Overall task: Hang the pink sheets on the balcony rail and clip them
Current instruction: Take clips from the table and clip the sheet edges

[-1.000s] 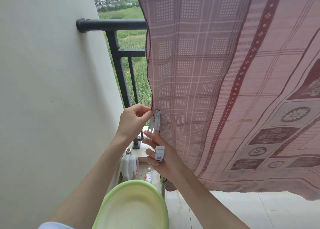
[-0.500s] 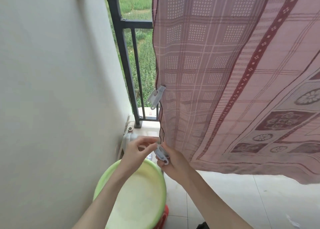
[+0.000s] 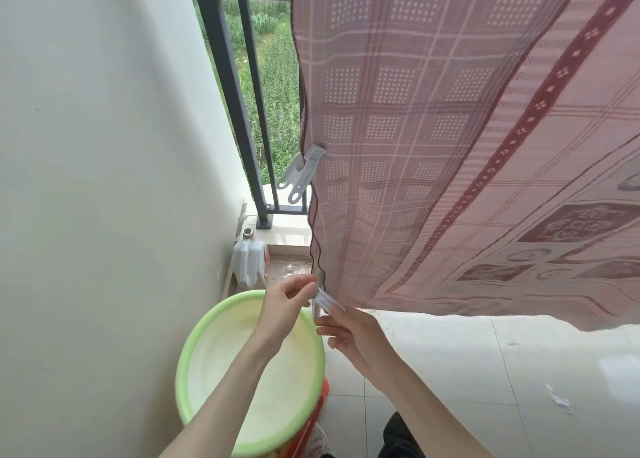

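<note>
A pink patterned sheet hangs from the black balcony rail and fills the right of the view. One white clip is fastened on its left edge, halfway down. At the sheet's bottom left corner, my left hand pinches the hem. My right hand holds a second white clip against that same corner. Whether this clip's jaws are on the cloth, I cannot tell.
A light green basin sits on something red below my arms. A white plastic jug stands in the corner by the low ledge. A white wall is on the left, and a pale tiled floor on the right.
Both hands have dropped from the mid-height clip, which now hangs alone on the sheet's edge, to the bottom corner. The view has tilted downward.
</note>
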Action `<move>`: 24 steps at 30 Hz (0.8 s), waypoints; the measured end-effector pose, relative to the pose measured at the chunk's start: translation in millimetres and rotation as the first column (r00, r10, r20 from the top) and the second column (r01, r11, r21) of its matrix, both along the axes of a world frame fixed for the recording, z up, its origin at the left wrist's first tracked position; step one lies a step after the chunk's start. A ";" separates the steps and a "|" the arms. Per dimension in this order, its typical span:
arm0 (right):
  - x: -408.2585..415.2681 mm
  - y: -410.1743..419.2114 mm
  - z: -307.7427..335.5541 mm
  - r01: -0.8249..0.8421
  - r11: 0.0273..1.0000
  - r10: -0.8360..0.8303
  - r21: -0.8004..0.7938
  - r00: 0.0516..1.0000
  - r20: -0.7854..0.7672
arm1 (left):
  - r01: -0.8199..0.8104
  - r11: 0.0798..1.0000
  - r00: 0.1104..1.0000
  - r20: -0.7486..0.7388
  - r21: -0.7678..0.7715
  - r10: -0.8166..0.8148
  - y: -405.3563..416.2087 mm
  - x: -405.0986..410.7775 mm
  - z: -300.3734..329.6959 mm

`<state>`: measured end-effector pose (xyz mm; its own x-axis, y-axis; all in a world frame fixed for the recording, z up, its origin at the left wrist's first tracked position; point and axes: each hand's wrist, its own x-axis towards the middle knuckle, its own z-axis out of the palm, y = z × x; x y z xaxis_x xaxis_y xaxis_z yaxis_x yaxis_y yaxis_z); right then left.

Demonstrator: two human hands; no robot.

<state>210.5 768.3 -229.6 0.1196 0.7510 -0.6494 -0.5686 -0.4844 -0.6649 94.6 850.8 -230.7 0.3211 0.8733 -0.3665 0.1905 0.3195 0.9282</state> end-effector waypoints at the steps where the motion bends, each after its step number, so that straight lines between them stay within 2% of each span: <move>1: 4.2 -0.8 -3.1 0.015 0.999 -0.016 -0.032 0.999 -0.029 | 0.027 0.999 1.000 -0.001 -0.018 -0.027 1.2 2.7 -4.7; 5: 18.9 -7.4 -16.7 0.012 0.992 -0.016 -0.128 0.999 -0.033 | 0.114 0.993 0.992 -0.059 -0.034 -0.116 9.2 13.9 -21.0; 8: 29.1 -15.0 -27.0 0.050 0.982 -0.055 -0.184 0.998 -0.020 | 0.060 0.982 0.942 -0.335 0.179 0.003 26.8 27.6 -39.8; 10: 34.8 -20.9 -31.8 0.098 0.972 -0.106 -0.216 0.994 -0.023 | 0.055 0.961 0.902 -0.425 0.272 0.069 37.5 38.6 -46.5; 14: 44.3 -28.2 -38.2 0.116 0.965 -0.123 -0.237 0.992 -0.016 | 0.066 0.941 0.881 -0.463 0.331 0.101 51.5 56.6 -58.8; 20: 49.2 -18.0 -45.6 0.137 0.962 -0.146 -0.236 0.989 -0.022 | 0.238 0.892 0.827 -0.562 0.385 0.021 68.1 53.4 -78.7; 24: 42.9 -12.3 -52.6 0.154 0.953 -0.168 -0.260 0.985 -0.031 | 0.186 0.897 0.836 -0.544 0.400 0.069 70.5 51.3 -78.0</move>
<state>253.4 756.0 -282.2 0.1863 0.5329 -0.8254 -0.6837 -0.5331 -0.4984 145.9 921.2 -308.7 0.2424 0.9655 -0.0951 0.6973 -0.1052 0.7090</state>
